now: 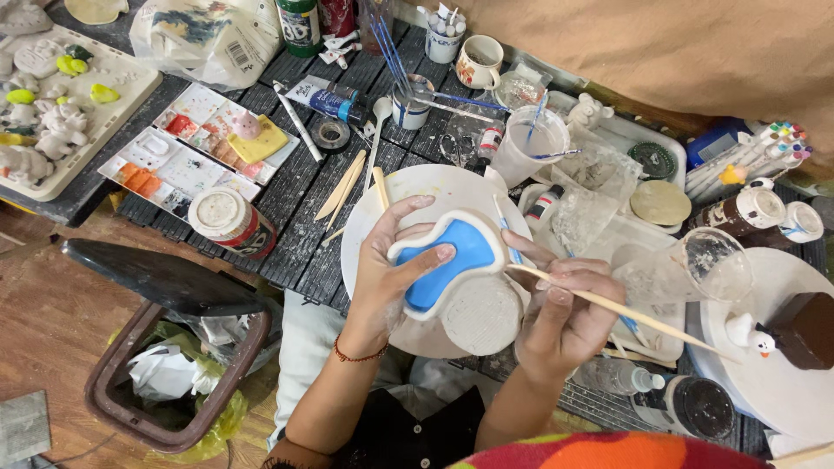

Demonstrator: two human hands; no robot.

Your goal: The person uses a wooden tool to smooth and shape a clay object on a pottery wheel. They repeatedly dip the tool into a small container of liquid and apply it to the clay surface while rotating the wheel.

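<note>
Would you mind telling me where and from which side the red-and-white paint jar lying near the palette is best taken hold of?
Probably around its cylindrical body, from above. The paint jar lies tipped near the table's front edge, white lid toward the palette, so its curved sides are exposed. The left hand is nearer but holds the blue-and-white clay piece; the right hand holds a brush.

The work table (287, 204) has a dark top made of narrow slats, and it stands on a reddish-brown wooden floor (52, 321). At the far side hangs a tan cloth (660, 52). Beside the table, on the floor, stands a brown waste bin (109, 395) with a black lid (165, 278) and a yellow-green liner. The light is soft and even.
</note>
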